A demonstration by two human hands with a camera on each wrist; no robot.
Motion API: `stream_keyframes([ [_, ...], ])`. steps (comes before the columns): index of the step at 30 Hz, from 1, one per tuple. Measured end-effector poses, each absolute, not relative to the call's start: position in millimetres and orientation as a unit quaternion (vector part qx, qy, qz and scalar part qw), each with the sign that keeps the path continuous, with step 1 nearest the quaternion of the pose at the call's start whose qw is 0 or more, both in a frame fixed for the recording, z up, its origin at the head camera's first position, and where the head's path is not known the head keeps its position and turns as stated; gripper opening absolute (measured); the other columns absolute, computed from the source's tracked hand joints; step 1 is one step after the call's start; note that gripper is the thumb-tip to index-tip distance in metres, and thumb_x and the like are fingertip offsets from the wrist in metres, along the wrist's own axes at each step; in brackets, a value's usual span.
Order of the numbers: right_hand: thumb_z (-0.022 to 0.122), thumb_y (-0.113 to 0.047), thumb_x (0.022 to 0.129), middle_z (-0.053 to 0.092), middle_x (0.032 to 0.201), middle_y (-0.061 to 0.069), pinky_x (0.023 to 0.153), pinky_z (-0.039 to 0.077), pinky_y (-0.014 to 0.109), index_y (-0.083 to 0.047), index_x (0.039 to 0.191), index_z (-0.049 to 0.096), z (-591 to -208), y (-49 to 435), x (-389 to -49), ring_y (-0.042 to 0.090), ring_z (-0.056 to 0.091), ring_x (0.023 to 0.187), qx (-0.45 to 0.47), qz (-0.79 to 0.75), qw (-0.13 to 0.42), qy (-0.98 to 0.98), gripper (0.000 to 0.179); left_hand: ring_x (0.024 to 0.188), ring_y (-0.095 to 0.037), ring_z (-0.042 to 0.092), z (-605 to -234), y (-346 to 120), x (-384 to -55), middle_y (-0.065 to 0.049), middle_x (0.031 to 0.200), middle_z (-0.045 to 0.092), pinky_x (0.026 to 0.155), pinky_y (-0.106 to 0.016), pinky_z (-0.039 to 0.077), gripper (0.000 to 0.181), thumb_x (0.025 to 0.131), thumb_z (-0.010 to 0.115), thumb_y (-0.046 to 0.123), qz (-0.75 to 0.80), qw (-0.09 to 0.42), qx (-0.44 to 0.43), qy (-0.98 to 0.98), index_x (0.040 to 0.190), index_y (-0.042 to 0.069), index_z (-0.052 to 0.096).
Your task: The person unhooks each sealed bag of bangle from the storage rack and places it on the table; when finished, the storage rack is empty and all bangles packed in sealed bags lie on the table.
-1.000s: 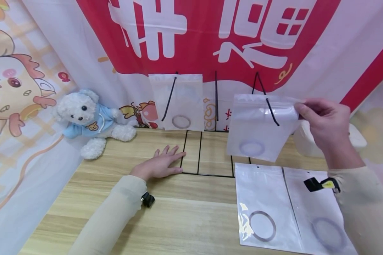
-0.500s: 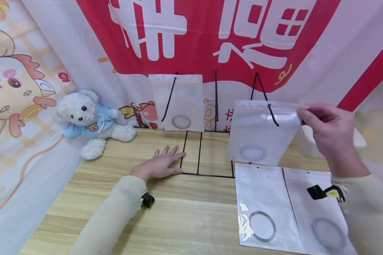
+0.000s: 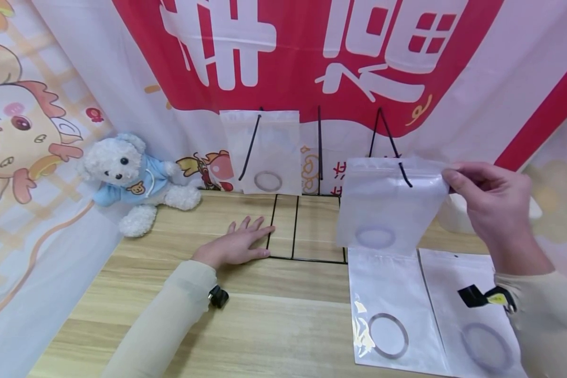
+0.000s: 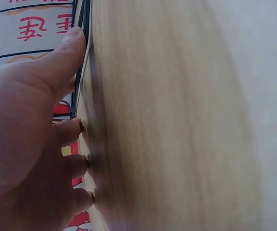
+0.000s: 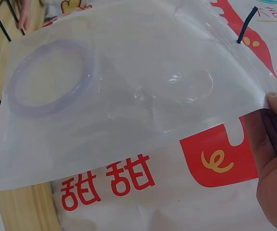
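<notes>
One bag (image 3: 394, 205) at frame right looks light, slippery; my right hand (image 3: 497, 195) pinches its top corner, where I'd hold. My left hand (image 3: 238, 243) lies spread.

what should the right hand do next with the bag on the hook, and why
Probably ease the hanging resealable bag forward off the black hook with the right hand: it pinches the bag's edge, the bag has slid toward the hook's tip over the last second, and the left hand rests at the base of the wire rack, which may steady it.

Soft light, glare on held pouch (image 5: 129, 94)
</notes>
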State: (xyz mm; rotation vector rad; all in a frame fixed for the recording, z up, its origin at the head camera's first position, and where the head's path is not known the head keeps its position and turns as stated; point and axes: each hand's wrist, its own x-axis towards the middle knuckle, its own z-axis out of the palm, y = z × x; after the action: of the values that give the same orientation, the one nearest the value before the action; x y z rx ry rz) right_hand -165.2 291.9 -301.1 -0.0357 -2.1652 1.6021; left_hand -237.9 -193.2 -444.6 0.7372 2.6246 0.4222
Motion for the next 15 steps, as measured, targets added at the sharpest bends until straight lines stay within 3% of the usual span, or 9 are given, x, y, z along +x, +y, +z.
stream_keyframes([
  [15, 0.080, -0.027, 0.098, 0.078, 0.112, -0.014, 0.086, 0.059, 0.011, -0.004, 0.133, 0.076, -306, 289, -147, 0.006, 0.073, 0.092, -0.025, 0.545, 0.240, -0.803, 0.042, 0.168, -0.049, 0.000, -446, -193, -238, -0.014, 0.183, 0.008, 0.132, -0.074, -0.003, 0.072, 0.110, 0.056, 0.054, 0.153, 0.189, 0.262, 0.934, 0.173, 0.029, 0.029],
])
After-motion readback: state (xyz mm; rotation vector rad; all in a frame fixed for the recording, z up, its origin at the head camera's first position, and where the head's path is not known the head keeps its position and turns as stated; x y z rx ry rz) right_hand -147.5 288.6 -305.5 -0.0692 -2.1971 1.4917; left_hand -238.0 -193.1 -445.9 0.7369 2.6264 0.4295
